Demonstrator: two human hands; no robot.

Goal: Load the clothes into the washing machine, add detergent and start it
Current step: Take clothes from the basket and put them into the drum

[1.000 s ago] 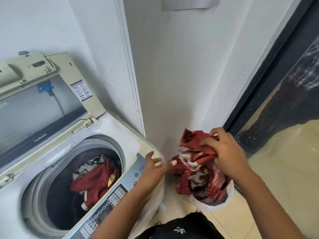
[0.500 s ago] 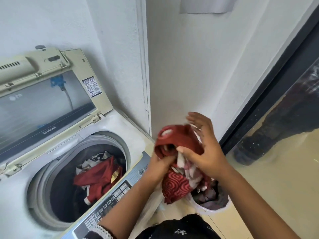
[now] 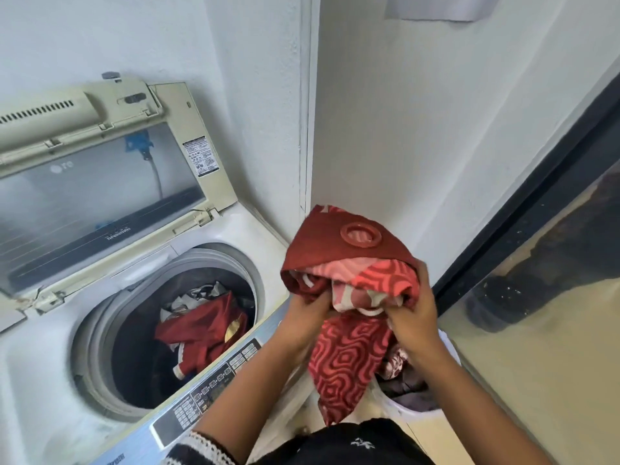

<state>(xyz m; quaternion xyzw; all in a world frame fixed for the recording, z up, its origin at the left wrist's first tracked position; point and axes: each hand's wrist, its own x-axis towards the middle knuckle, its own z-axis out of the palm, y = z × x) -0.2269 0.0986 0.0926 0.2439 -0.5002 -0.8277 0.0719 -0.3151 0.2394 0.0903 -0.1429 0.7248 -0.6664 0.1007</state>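
Clothes (image 3: 349,283) above basket (image 3: 407,412), beside washer (image 3: 235,226)

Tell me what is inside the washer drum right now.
The drum holds a heap of clothes: red fabric on top, white and dark pieces behind it. Whatever lies beneath the heap is covered.

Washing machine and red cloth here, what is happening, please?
A person is loading laundry. Both hands, left hand and right hand, grip a bundled red patterned cloth, held up beside the washing machine, above a white basket that holds more clothes. The machine's lid stands open, and red and white clothes already lie in the drum. The cloth is not yet in the drum; no detergent is in view.
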